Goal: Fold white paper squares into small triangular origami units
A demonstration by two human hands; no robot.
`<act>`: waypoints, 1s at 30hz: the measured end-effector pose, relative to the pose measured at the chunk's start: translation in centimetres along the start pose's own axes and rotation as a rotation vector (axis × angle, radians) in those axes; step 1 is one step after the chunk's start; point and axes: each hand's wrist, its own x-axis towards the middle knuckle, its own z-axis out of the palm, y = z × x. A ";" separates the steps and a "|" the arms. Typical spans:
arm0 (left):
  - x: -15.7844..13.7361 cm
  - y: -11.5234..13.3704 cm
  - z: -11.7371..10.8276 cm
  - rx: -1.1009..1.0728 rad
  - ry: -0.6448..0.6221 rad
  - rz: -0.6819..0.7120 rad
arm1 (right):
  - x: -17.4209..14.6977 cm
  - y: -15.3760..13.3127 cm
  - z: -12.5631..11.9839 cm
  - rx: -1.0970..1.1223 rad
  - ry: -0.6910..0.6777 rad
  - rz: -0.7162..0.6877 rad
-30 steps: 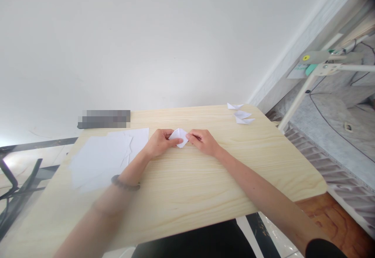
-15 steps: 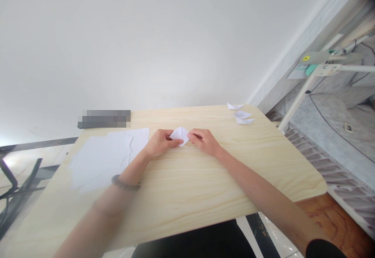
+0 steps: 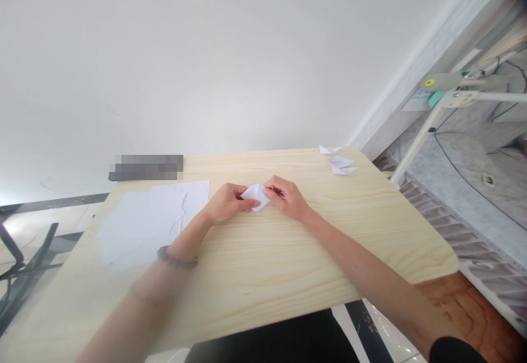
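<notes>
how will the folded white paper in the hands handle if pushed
The folded white paper is probably light, being small. Its crease likely makes it stiffer than a flat sheet, though squeezing could crumple it. Its angular outline should resist rolling.

No wording or number can be read. At about two o'clock, a white sheet point(image 3: 411, 104) bears what may be green print, too small and soft to make out. Just above its right edge, a round yellow mark point(image 3: 430, 83) with a dark centre stands on a grey cylinder point(image 3: 447, 81).
</notes>
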 end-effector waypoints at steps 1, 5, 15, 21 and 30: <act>0.0 0.1 0.0 -0.004 0.002 -0.001 | 0.0 0.0 0.0 0.005 -0.001 -0.002; -0.1 0.4 0.1 0.011 0.004 0.008 | 0.1 0.0 0.1 0.026 0.002 -0.001; 0.0 0.1 0.1 0.096 -0.033 0.046 | 0.1 0.1 0.3 0.010 0.013 -0.017; -0.1 0.2 0.0 0.094 -0.065 0.049 | 0.1 0.3 0.4 0.040 -0.025 0.038; 0.1 -0.2 0.5 0.094 0.065 0.148 | 0.4 1.1 -0.2 -0.084 0.085 0.094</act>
